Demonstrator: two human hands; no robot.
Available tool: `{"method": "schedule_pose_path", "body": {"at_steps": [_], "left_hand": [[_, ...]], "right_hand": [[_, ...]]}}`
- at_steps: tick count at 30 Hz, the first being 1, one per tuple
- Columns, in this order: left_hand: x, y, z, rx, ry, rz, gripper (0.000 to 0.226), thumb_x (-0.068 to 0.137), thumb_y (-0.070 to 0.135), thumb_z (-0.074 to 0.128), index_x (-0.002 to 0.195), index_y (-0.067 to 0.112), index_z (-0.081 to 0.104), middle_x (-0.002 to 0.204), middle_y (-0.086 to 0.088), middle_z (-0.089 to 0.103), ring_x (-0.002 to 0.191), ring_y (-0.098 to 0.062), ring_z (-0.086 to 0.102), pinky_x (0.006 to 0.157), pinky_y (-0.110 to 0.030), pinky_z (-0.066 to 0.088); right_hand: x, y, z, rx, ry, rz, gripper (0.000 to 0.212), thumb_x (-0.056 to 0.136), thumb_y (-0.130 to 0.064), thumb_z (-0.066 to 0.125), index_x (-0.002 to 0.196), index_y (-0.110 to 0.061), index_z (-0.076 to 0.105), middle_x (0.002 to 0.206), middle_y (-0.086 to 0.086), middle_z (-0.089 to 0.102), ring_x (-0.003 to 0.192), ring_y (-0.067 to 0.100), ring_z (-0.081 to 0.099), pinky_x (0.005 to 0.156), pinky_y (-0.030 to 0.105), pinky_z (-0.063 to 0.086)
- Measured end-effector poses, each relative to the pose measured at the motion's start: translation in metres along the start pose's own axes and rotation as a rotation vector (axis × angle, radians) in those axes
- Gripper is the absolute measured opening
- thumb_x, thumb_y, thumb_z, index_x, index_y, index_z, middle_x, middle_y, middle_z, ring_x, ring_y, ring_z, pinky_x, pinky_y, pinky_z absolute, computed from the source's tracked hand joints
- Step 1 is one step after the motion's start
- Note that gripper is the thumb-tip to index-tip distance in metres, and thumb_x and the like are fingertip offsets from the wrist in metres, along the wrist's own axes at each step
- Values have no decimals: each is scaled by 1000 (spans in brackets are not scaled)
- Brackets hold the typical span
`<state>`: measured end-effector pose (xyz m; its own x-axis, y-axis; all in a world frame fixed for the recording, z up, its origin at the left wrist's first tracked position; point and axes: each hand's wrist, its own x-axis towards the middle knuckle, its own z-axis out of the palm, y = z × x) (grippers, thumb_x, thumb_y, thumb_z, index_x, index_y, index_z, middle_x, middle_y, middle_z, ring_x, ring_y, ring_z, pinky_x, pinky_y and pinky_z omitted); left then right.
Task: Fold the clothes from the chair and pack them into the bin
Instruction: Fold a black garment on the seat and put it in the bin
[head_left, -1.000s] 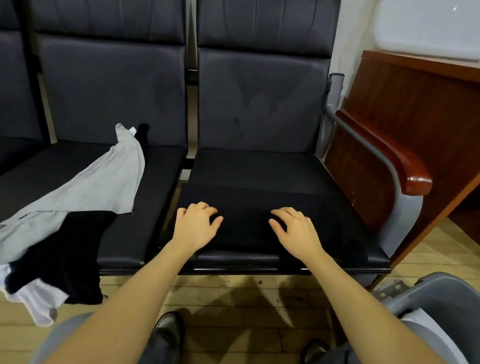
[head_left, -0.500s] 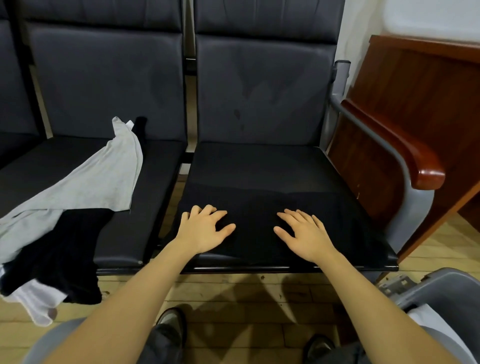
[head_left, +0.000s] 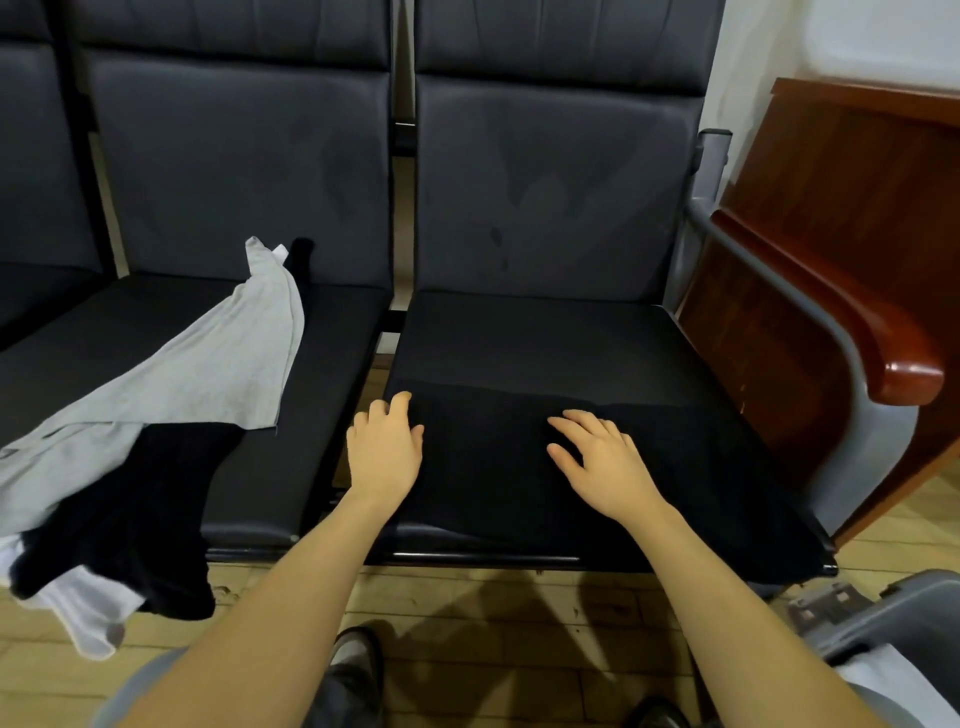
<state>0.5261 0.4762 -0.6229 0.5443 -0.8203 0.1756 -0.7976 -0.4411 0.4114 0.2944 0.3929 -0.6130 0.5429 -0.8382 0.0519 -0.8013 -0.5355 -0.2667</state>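
Observation:
A black garment (head_left: 493, 467) lies spread flat over the front half of the right chair seat (head_left: 535, 338). My left hand (head_left: 383, 451) rests on its left edge with fingers slightly bent. My right hand (head_left: 602, 462) lies flat on the middle of the cloth, fingers spread. On the left chair seat (head_left: 322, 374) a grey garment (head_left: 171, 384) drapes over a black one (head_left: 135, 514) and a white one (head_left: 88, 608), which hang off the seat's front edge. The grey bin (head_left: 883, 618) stands at the lower right with white cloth (head_left: 883, 686) inside.
A wooden armrest (head_left: 852, 332) on a grey frame borders the right chair. Behind it stands a brown wooden panel (head_left: 841, 208). The floor is wooden planks (head_left: 493, 613). My shoes (head_left: 353, 665) show at the bottom.
Both hands have slid a little farther up the black garment, and my left hand has shifted towards its left edge. The clothes on the left seat have not moved.

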Motion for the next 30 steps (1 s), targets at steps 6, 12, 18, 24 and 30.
{"method": "schedule_pose_path", "body": {"at_steps": [6, 12, 18, 24, 30], "left_hand": [[5, -4, 1, -156, 44, 101, 36, 95, 13, 51, 130, 15, 46, 117, -11, 55, 107, -26, 55, 87, -37, 41], [7, -3, -22, -370, 141, 119, 40, 94, 12, 54, 133, 16, 48, 114, -6, 54, 98, -19, 55, 76, -25, 39], [4, -1, -48, -356, 272, 261, 39, 91, 12, 59, 129, 18, 54, 105, 1, 57, 85, -3, 47, 68, -16, 35], [-4, 18, -50, -314, 276, 462, 40, 87, 11, 65, 125, 17, 59, 100, 1, 62, 85, -17, 59, 75, -25, 43], [-10, 68, -44, -319, 271, 681, 40, 81, 6, 70, 119, 11, 63, 95, -2, 66, 75, -7, 52, 75, -23, 41]], "right_hand": [[-1, 5, 5, -66, -83, -19, 56, 97, -56, 28, 149, -42, 12, 159, -11, 3, 147, 15, -3, 117, 36, 0], [2, -15, 16, -108, -177, 2, 57, 96, -62, 17, 148, -45, 3, 159, -11, -2, 147, 13, -6, 118, 41, -5], [15, -66, 34, -39, -166, -4, 58, 96, -60, 21, 150, -41, 8, 160, -8, 0, 147, 15, -3, 116, 44, -4], [12, -65, 23, 389, 88, 29, 38, 99, -33, 44, 137, -27, 48, 145, -9, 41, 134, 13, 33, 109, 33, 19], [-16, 5, -3, 76, 242, 85, 39, 99, -28, 43, 138, -24, 46, 140, -7, 45, 129, 14, 39, 105, 32, 26]]}}
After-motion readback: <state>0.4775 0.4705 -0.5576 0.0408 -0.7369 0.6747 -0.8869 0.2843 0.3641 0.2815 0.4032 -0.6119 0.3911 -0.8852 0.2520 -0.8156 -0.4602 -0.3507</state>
